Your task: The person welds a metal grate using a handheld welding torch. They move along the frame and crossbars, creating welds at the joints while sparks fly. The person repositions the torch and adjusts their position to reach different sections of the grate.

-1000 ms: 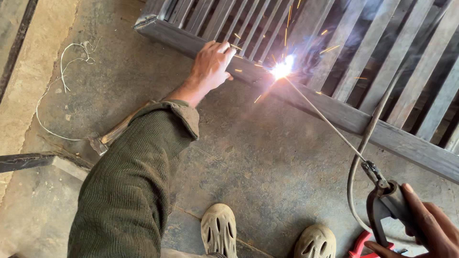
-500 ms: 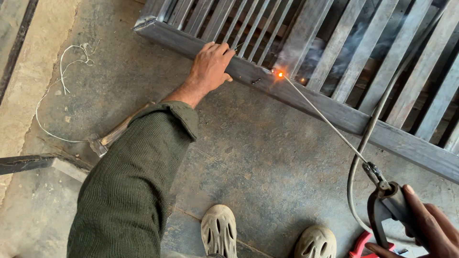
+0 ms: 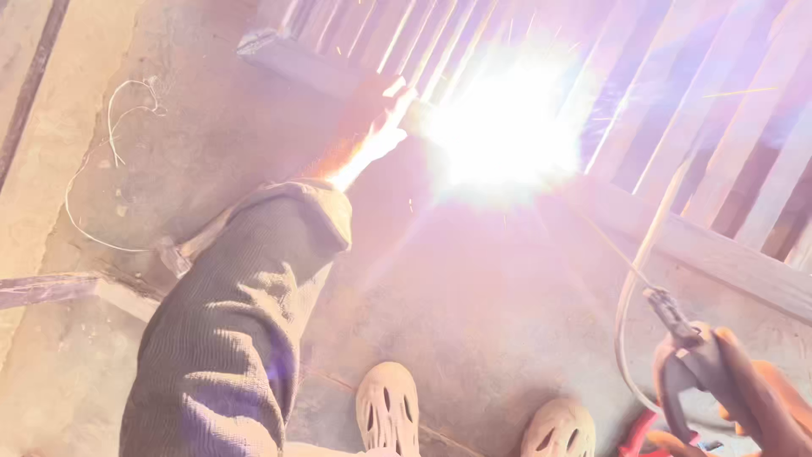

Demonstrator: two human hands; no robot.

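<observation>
The metal gate frame (image 3: 677, 237) lay across the concrete floor (image 3: 474, 313) from eleven to three o'clock, my left hand (image 3: 376, 127) flat on its rail beside the arc glare (image 3: 503, 127), my right hand (image 3: 761, 398) clamped round the electrode holder (image 3: 689, 364) at four o'clock.

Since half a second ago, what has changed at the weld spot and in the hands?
The small orange glow on the frame rail has flared into a large white arc flash that washes out the bars around it. The left hand stays resting on the metal frame beside the flash. The right hand keeps its grip on the electrode holder at lower right. Both feet have not shifted.
</observation>
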